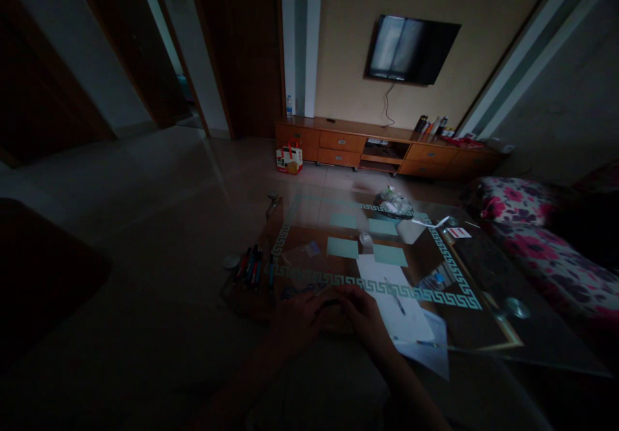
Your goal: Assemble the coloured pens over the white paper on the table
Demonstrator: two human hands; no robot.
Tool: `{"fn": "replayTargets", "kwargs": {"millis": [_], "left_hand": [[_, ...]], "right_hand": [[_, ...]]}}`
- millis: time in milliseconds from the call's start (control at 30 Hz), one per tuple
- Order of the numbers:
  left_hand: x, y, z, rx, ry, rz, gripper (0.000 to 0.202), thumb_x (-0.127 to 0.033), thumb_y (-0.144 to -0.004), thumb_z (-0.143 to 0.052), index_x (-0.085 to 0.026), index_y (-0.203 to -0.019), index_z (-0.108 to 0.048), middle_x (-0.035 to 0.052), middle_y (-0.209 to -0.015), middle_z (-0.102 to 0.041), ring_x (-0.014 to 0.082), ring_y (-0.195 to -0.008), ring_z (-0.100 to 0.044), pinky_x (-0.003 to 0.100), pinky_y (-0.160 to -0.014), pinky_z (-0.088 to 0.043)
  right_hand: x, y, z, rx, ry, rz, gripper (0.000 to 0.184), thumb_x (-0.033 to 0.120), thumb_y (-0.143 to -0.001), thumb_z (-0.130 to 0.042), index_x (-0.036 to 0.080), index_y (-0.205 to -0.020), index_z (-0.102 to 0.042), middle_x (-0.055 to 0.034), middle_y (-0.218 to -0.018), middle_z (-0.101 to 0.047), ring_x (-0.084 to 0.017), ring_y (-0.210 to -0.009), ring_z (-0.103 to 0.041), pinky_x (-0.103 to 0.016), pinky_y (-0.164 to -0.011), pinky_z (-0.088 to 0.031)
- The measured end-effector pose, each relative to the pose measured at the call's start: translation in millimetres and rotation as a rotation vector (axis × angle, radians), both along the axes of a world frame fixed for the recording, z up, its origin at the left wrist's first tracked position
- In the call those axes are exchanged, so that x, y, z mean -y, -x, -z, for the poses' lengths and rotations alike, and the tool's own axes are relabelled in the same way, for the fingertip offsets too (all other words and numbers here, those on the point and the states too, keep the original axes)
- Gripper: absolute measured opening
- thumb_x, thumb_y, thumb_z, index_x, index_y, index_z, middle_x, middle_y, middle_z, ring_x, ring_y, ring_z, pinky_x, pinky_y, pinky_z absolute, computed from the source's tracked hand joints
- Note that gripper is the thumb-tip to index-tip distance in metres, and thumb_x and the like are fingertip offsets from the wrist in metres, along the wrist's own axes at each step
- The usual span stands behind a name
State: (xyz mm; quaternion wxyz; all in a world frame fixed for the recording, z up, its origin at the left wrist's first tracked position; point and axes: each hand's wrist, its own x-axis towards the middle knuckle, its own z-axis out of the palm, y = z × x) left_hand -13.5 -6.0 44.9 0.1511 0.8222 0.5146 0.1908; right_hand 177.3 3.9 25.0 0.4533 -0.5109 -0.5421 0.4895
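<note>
Now pinching a small dark object (331, 302) between left hand (300, 313) and right hand (360, 308), curled narrow and close together, at the near edge of the glass table (551, 335). Too dim to tell exactly what. Over to bunched pens (251, 267) on the left, then white paper (413, 322) on the right. Up to the wooden cabinet (341, 140) below a television (413, 50); across to a flowered sofa (520, 208).
</note>
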Motion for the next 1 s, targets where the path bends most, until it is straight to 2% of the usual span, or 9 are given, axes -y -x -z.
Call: {"fn": "replayTargets", "kwargs": {"millis": [267,500,600,700,767,867,1000], "left_hand": [[-0.2,-0.2,0.1,0.002,-0.014,0.032,0.037,-0.030,-0.094,-0.050,-0.037,-0.130,-0.057,0.0017,-0.104,-0.069,0.0176,-0.087,-0.065,0.029,-0.075,-0.052],[2.4,-0.9,-5.1,-0.026,-0.027,0.056,0.036,-0.031,-0.094,-0.051,-0.037,-0.130,-0.057,0.0024,-0.107,-0.067,0.0174,-0.088,-0.065,0.027,-0.074,-0.051],[2.5,-1.0,-4.2,-0.023,-0.025,0.080,0.037,-0.030,-0.094,-0.052,-0.038,-0.129,-0.057,0.0017,-0.109,-0.066,0.0179,-0.090,-0.064,0.027,-0.074,-0.051],[2.1,-1.2,-3.6,-0.011,-0.023,0.084,0.041,-0.028,-0.093,-0.052,-0.038,-0.132,-0.055,0.0023,-0.110,-0.066,0.0177,-0.091,-0.064,0.027,-0.076,-0.051],[1.9,-1.2,-4.4,-0.009,-0.015,0.081,0.043,-0.027,-0.093,-0.052,-0.038,-0.135,-0.052,0.0020,-0.110,-0.066,0.0174,-0.091,-0.064,0.027,-0.077,-0.051],[1.5,-0.7,-5.8,-0.013,0.006,0.067,0.042,-0.028,-0.094,-0.051,-0.039,-0.135,-0.052,0.0013,-0.113,-0.066,0.0177,-0.093,-0.064,0.028,-0.077,-0.052],[0.8,-0.1,-4.1,-0.028,0.031,0.049,0.036,-0.027,-0.093,-0.052,-0.035,-0.127,-0.058,0.0020,-0.108,-0.066,0.0182,-0.092,-0.064,0.028,-0.076,-0.051]], "right_hand": [[-0.4,0.3,-3.3,0.023,-0.031,-0.034,0.028,0.039,-0.087,-0.061,0.019,-0.104,-0.070,-0.0078,-0.097,-0.072,-0.023,-0.090,-0.066,-0.036,-0.083,-0.052],[0.7,1.1,-1.2,0.079,-0.016,-0.027,0.032,0.042,-0.088,-0.058,0.018,-0.105,-0.071,-0.0045,-0.083,-0.069,-0.020,-0.077,-0.063,-0.030,-0.070,-0.051],[-0.1,1.6,-1.1,0.094,-0.008,-0.026,0.035,0.046,-0.088,-0.056,0.018,-0.104,-0.071,-0.0053,-0.086,-0.070,-0.019,-0.072,-0.062,-0.029,-0.066,-0.050],[-0.1,1.5,-1.0,0.109,0.022,-0.023,0.039,0.051,-0.089,-0.053,0.019,-0.101,-0.072,-0.0057,-0.083,-0.070,-0.021,-0.073,-0.062,-0.030,-0.066,-0.050],[0.7,1.2,-0.7,0.110,0.039,-0.014,0.041,0.052,-0.090,-0.050,0.019,-0.101,-0.071,-0.0060,-0.083,-0.070,-0.022,-0.078,-0.063,-0.032,-0.072,-0.052],[2.4,1.2,-0.7,0.075,0.056,-0.002,0.035,0.047,-0.089,-0.052,0.020,-0.103,-0.070,-0.0064,-0.094,-0.070,-0.023,-0.089,-0.064,-0.033,-0.080,-0.051],[3.2,2.3,-1.0,0.032,0.079,0.002,0.031,0.037,-0.083,-0.058,0.021,-0.108,-0.067,-0.0058,-0.097,-0.070,-0.023,-0.090,-0.065,-0.032,-0.078,-0.052]]}}
